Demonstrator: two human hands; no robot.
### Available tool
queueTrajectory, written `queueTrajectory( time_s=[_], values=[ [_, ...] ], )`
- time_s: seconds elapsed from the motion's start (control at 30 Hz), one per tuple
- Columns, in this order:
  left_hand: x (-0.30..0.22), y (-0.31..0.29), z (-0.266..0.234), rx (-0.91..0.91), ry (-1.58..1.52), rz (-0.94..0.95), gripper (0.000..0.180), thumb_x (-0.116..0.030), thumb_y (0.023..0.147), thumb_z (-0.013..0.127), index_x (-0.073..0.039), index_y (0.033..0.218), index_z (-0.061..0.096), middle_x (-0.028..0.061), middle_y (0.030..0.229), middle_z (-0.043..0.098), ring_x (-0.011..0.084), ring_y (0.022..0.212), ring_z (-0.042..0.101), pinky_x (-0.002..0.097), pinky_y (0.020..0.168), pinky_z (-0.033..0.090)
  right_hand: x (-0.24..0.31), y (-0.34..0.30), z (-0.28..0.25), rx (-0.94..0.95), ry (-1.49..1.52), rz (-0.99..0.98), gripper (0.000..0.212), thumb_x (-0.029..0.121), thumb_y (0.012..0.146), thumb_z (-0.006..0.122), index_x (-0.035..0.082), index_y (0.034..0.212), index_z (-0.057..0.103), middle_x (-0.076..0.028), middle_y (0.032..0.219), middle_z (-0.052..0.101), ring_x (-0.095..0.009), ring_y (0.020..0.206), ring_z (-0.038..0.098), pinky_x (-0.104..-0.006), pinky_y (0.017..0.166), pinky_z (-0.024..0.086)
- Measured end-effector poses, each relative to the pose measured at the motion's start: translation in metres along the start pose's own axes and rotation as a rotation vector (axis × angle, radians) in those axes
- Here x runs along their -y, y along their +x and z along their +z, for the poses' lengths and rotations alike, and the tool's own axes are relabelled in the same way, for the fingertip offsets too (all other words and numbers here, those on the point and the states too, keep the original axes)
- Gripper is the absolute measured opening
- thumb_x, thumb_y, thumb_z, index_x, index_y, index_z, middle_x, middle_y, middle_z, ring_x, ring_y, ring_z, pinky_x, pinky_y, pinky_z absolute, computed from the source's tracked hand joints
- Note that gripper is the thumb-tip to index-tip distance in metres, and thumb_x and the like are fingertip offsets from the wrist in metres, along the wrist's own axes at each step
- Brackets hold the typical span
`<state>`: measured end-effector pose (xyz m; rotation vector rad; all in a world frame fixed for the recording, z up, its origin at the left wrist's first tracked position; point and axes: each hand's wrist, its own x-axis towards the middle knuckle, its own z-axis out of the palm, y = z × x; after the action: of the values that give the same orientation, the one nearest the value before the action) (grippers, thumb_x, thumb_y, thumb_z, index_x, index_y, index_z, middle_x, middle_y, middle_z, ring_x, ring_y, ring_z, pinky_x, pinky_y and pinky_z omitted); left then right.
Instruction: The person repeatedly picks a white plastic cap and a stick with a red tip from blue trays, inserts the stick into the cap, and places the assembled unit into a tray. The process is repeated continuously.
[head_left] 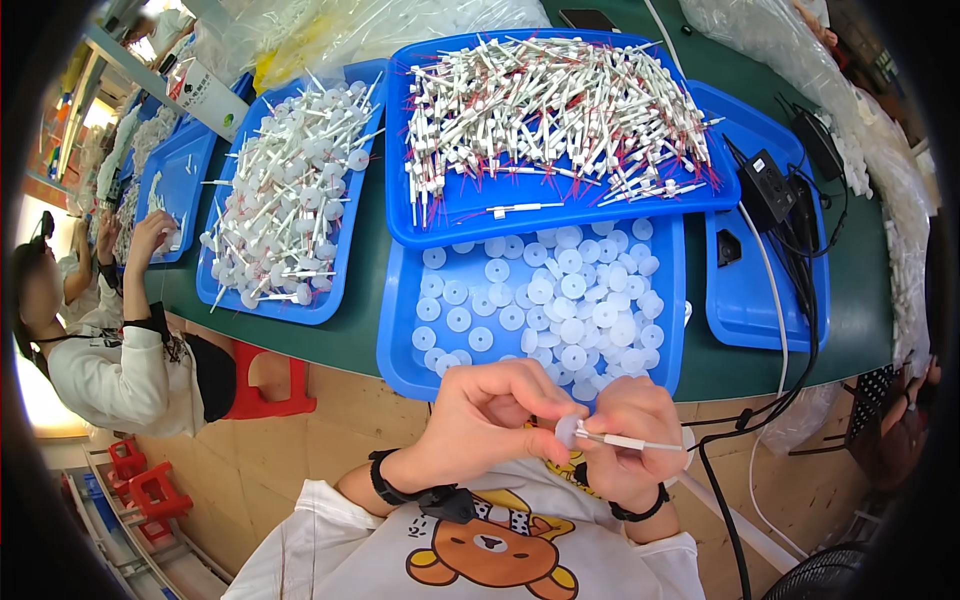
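Close in front of my chest, my left hand (485, 412) pinches a small translucent white disc (567, 431) between thumb and fingertips. In my right hand (632, 415) is a thin white rod (630, 441), its near end meeting the disc and its other end pointing right. Whether the rod has passed into the disc's centre hole cannot be made out. Just beyond my hands, a blue tray (400, 350) holds many loose discs (573, 310). Resting over its far part, another blue tray (400, 215) carries a heap of white rods with red wires (560, 110).
On the left, a blue tray (322, 308) is piled with rods bearing discs (290, 190). At the right, a blue tray (760, 325) holds black cables and a power strip (765, 190). A person (120, 350) works at the far left beside a red stool (270, 385).
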<state>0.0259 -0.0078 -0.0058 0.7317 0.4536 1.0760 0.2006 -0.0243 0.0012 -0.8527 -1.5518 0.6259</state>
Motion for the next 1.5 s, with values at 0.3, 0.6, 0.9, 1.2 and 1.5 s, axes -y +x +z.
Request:
queueTrajectory(
  time_s=[0.3,0.6,0.9,1.2,1.5],
  values=[
    [-0.01,-0.004,0.001,-0.005,0.36,0.084,0.032,0.008,0.067,0.087,0.002,0.094,0.07,0.0138,0.095,0.07,0.0261,0.095,0.07,0.0391,0.083,0.056,0.0,-0.007,0.001,0.002,0.015,0.062,0.026,-0.008,0.071,0.081,-0.001,0.095,0.072,-0.009,0.086,0.064,-0.019,0.066,0.06,-0.0292,0.054,0.045],
    [-0.03,-0.024,-0.013,-0.1,0.715,0.248,0.031,0.005,0.071,0.086,0.002,0.098,0.072,0.0129,0.101,0.071,0.0221,0.098,0.068,0.0336,0.084,0.055,0.005,-0.009,0.017,0.073,0.136,0.275,0.042,-0.011,0.074,0.08,-0.003,0.113,0.066,-0.01,0.091,0.066,-0.016,0.075,0.064,-0.0261,0.064,0.049],
    [-0.116,-0.06,-0.091,-0.984,1.491,0.721,0.026,0.008,0.078,0.078,0.001,0.099,0.066,0.0091,0.1,0.066,0.0169,0.087,0.064,0.0304,0.083,0.052,0.02,-0.022,-0.002,-0.038,0.013,0.51,0.043,-0.011,0.084,0.062,-0.005,0.126,0.053,-0.008,0.096,0.058,-0.015,0.084,0.058,-0.0279,0.08,0.046],
    [-0.176,-0.077,-0.165,-1.044,1.857,0.461,0.025,-0.014,0.088,0.075,0.001,0.106,0.068,0.0144,0.104,0.069,0.0285,0.096,0.066,0.0364,0.089,0.05,0.019,-0.02,-0.005,0.037,-0.003,0.494,0.023,-0.01,0.087,0.06,-0.005,0.109,0.062,-0.009,0.091,0.057,-0.016,0.079,0.057,-0.0271,0.073,0.046],
    [-0.136,-0.055,-0.109,-0.96,1.867,0.603,0.016,0.0,0.084,0.071,-0.002,0.1,0.068,0.0125,0.1,0.069,0.0295,0.094,0.066,0.0374,0.083,0.052,0.027,-0.007,-0.007,0.092,-0.123,0.542,0.013,-0.01,0.084,0.063,-0.005,0.095,0.066,-0.01,0.087,0.061,-0.016,0.075,0.059,-0.0262,0.07,0.045]
  ],
)
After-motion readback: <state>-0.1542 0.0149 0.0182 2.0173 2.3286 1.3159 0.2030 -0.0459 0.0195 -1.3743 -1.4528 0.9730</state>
